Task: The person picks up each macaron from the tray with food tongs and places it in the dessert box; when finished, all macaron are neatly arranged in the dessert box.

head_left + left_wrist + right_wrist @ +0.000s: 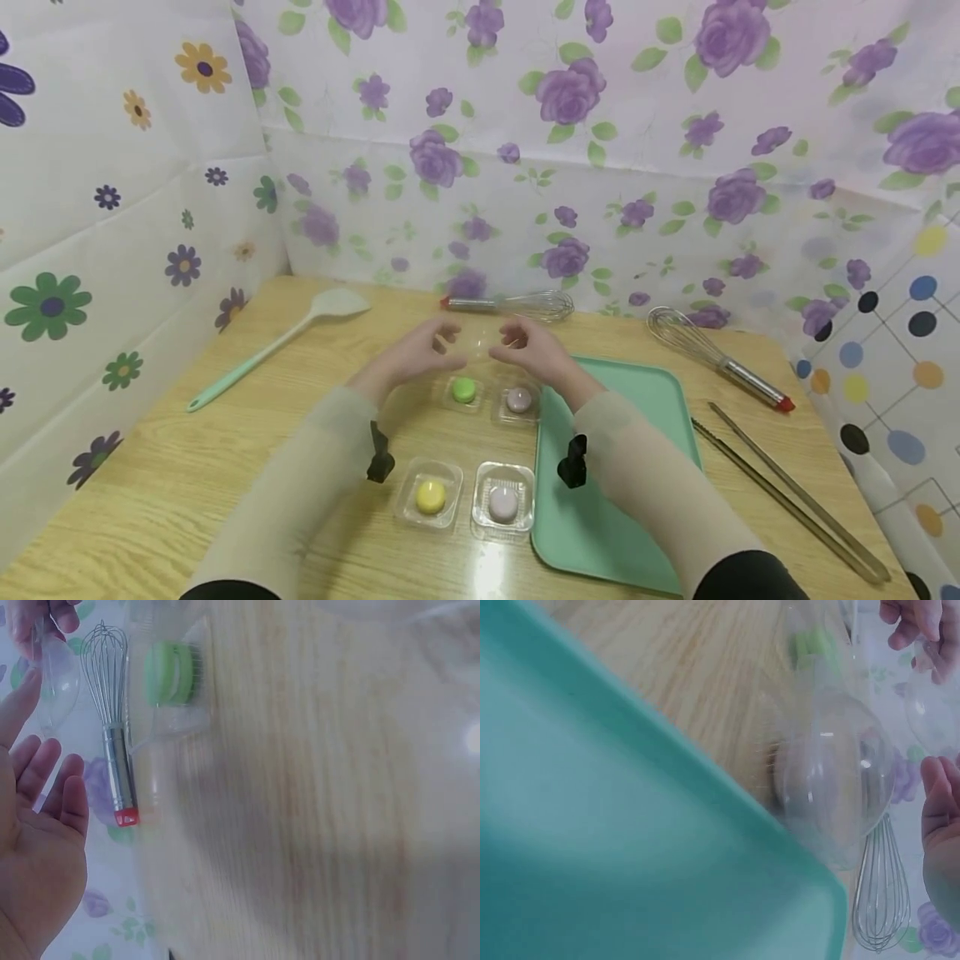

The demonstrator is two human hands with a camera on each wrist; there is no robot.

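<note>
Both hands hold a clear plastic dome lid [478, 343] above the middle of the table. My left hand [420, 354] grips its left edge between thumb and fingers; my right hand [536, 350] grips the right edge. Below lie a green macaron [463, 389] and a lilac macaron [519, 400], each in a clear square box. A clear dome [870, 772] covers the lilac one in the right wrist view. Nearer the body, a yellow macaron [431, 497] and another lilac macaron [503, 504] sit in clear boxes.
A mint-green tray [615, 508] lies under the right forearm, beside the boxes. Metal tongs [795, 492] and a whisk [712, 358] are farther right. Another whisk [510, 307] lies along the back edge, and a pale green spatula [277, 350] at the left.
</note>
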